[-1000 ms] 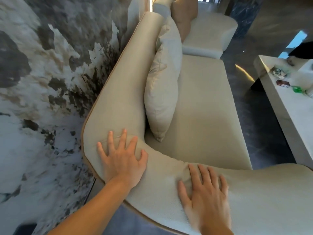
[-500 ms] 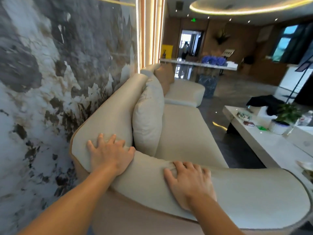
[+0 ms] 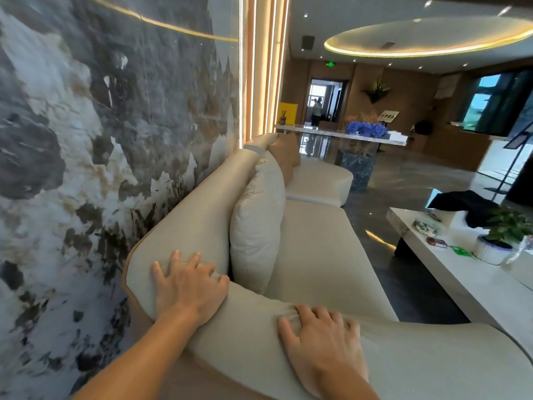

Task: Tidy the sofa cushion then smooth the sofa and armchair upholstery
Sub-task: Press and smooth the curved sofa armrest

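A cream sofa (image 3: 314,249) runs away from me along the marbled wall. Its curved armrest crosses the bottom of the view. My left hand (image 3: 187,287) lies flat, fingers spread, on the corner where armrest meets backrest. My right hand (image 3: 323,339) presses palm-down on the armrest top, fingers slightly curled, with small creases in the fabric at the fingertips. A cream cushion (image 3: 256,223) stands upright against the backrest just beyond my left hand. A tan cushion (image 3: 285,154) leans farther back.
A marbled wall (image 3: 86,140) lies close on the left. A white low table (image 3: 461,272) stands right of the sofa with a potted plant (image 3: 501,235), dark cloth (image 3: 461,203) and small items. Glossy dark floor lies between them. A person stands in the far doorway.
The view has tilted up from the seat to the room. Both hands have stayed on the armrest; the right hand's fingers have curled slightly, bunching the fabric.
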Tool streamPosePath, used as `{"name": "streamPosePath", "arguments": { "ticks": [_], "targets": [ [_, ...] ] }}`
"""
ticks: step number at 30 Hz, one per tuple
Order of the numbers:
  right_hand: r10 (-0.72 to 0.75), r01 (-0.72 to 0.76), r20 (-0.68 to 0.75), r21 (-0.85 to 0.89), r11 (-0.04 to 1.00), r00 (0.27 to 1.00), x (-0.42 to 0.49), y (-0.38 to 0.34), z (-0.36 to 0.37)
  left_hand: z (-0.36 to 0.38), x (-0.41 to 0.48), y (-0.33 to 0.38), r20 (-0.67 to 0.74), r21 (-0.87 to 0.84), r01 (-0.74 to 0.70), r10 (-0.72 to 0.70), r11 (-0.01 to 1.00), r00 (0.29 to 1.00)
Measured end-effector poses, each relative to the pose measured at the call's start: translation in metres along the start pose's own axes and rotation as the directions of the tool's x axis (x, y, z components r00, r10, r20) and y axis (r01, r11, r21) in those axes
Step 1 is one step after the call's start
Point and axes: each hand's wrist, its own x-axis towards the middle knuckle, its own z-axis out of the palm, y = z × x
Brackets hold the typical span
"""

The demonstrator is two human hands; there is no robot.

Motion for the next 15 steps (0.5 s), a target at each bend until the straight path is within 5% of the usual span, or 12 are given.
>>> {"name": "streamPosePath", "arguments": {
  "ticks": [11, 15],
  "targets": [
    [0.056, -0.056, -0.011, -0.002, 0.998, 0.998, 0.078, -0.036, 0.009, 0.012, 0.093, -0.015, 0.040, -0.021, -0.029, 0.030, 0.999, 0.999],
    [-0.046, 0.039, 0.147, 0.050, 0.998, 0.988, 0.073, -0.028, 0.002, 0.006, 0.090, -0.015, -0.020, -0.054, -0.083, 0.082, 0.995, 0.996]
  ]
}}
